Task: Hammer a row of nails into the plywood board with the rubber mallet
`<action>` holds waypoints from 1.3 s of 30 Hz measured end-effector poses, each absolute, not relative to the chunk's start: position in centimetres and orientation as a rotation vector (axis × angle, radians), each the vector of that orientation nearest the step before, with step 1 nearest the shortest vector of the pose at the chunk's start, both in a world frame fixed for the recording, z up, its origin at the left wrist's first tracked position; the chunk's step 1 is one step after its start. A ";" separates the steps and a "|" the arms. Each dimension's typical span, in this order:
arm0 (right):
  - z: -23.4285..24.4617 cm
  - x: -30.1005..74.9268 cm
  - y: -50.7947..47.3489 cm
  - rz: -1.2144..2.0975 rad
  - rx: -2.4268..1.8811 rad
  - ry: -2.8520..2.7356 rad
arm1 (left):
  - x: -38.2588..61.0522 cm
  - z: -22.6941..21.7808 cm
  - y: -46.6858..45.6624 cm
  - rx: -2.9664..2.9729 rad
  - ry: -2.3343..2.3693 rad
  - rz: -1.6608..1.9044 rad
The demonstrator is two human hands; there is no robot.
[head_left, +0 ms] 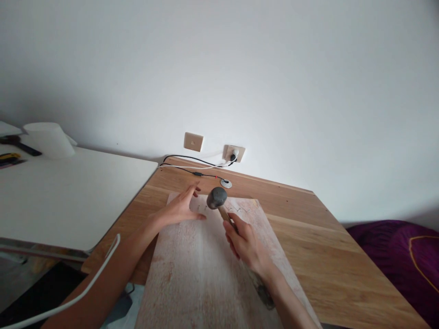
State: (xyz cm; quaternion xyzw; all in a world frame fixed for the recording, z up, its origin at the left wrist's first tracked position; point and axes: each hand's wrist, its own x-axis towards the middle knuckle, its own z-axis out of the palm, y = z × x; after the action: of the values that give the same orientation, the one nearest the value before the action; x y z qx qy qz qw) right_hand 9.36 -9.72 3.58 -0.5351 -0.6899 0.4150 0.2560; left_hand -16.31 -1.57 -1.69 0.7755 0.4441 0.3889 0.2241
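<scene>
A person's right hand [245, 244] closes its fingers round a grey-headed wooden-handled hammer [216, 198], whose head is poised above the far end of a pale whitewashed wooden board [199, 269]. The left hand [180, 208] rests on the board just left of that head, fingers spread and gripping nothing. A row of small metal nails [237, 210] already stands near the board's far edge. How deep they sit cannot be told, so the hammering looks part-done.

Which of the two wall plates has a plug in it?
The right plate: a white plug sits in it, with cables leading away. The left plate is bare.
</scene>
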 end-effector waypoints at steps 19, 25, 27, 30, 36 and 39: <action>0.1 19.1 -13.4 1.073 -1.669 -1.603 | -2.2 2.1 -9.2 3.434 0.486 0.531; 1.2 18.8 -13.6 1.100 -1.689 -1.586 | -8.2 2.9 -6.6 2.921 0.798 0.736; 1.3 18.8 -13.6 1.090 -1.686 -1.601 | -11.4 2.5 -5.2 2.532 1.147 0.951; 1.0 18.9 -13.6 1.081 -1.687 -1.598 | -15.6 1.2 -3.4 2.092 1.478 1.101; 0.2 19.3 -13.6 1.088 -1.690 -1.604 | -17.9 -0.5 -3.0 2.005 1.393 1.048; 0.0 19.4 -13.5 1.058 -1.679 -1.638 | -17.9 -0.3 -3.4 2.035 1.395 1.039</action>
State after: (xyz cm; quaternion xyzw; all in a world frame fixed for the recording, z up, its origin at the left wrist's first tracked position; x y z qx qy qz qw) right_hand 19.44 -13.55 -0.04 -0.6264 -0.6110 0.3947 0.2802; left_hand -17.92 -3.40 -0.34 0.7398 0.5072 0.3775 0.2301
